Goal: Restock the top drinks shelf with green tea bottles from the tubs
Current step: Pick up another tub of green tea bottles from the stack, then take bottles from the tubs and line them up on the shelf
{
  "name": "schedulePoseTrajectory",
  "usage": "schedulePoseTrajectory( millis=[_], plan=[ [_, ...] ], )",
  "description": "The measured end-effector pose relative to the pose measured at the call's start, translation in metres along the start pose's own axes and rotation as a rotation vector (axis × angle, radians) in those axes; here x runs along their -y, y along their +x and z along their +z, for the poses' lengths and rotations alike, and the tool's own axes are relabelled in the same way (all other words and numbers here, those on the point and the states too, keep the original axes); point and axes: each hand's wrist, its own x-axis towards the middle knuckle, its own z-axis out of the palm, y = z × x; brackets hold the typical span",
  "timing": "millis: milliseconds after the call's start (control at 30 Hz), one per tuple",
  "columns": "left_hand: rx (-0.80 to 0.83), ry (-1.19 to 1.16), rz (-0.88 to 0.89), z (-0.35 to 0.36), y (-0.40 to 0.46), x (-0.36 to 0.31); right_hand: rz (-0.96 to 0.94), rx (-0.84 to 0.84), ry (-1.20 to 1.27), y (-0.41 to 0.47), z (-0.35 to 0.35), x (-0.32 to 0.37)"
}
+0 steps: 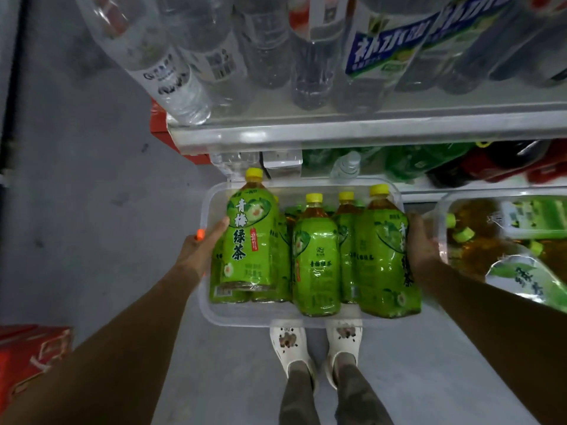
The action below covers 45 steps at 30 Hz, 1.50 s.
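Observation:
A clear plastic tub (211, 314) on the floor holds several upright green tea bottles with yellow caps. My left hand (201, 248) grips the left bottle (250, 234), which stands higher than the others. My right hand (422, 243) wraps the right bottle (385, 256) from its far side; its fingers are mostly hidden behind the bottle. More bottles (316, 265) stand between them. A second clear tub (441, 216) to the right holds green tea bottles lying on their sides.
A shelf edge (337, 133) runs above the tubs, stocked with clear water bottles (171, 72). A lower shelf holds green and red bottles (445, 164). Red cartons (27, 357) sit at the lower left. My feet in white clogs (316, 342) stand just behind the tub on grey floor.

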Motion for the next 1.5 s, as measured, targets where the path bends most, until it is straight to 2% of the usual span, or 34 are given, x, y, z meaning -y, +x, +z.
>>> schedulePoseTrajectory(
  millis=[233, 367, 500, 633, 700, 767, 867, 967, 1100, 1267, 1367, 1500],
  plan=[
    [-0.005, 0.028, -0.051, -0.003, 0.001, -0.001, -0.011, -0.007, -0.046, -0.02, 0.002, 0.008],
    [-0.056, 0.209, -0.06, -0.016, 0.006, -0.013, -0.02, -0.044, -0.173, -0.027, 0.005, 0.02],
    [-0.095, 0.534, 0.122, -0.02, 0.007, -0.027, -0.009, -0.051, -0.271, -0.039, 0.003, 0.028],
    [-0.014, 0.782, 0.316, -0.009, -0.015, -0.051, -0.129, -0.015, -0.476, -0.063, -0.008, 0.038],
    [0.054, 0.978, 0.37, -0.002, -0.033, -0.068, -0.216, 0.019, -0.572, -0.083, -0.017, 0.045],
    [0.092, 1.062, 0.384, 0.004, -0.056, -0.082, -0.331, 0.081, -0.671, -0.108, -0.026, 0.055],
    [0.15, 1.001, 0.422, 0.014, -0.099, -0.099, -0.455, 0.219, -0.814, -0.15, -0.044, 0.068],
    [0.187, 0.899, 0.534, 0.026, -0.154, -0.118, -0.592, 0.313, -0.989, -0.198, -0.077, 0.085],
    [0.184, 0.815, 0.646, 0.039, -0.237, -0.143, -0.783, 0.338, -1.152, -0.272, -0.146, 0.099],
    [0.205, 0.766, 0.838, 0.057, -0.335, -0.182, -0.893, 0.166, -1.054, -0.322, -0.246, 0.102],
    [0.157, 0.804, 1.039, 0.084, -0.393, -0.211, -0.977, -0.053, -0.942, -0.341, -0.324, 0.098],
    [0.013, 0.887, 1.29, 0.152, -0.484, -0.242, -1.122, -0.338, -0.809, -0.352, -0.436, 0.085]
  ],
)
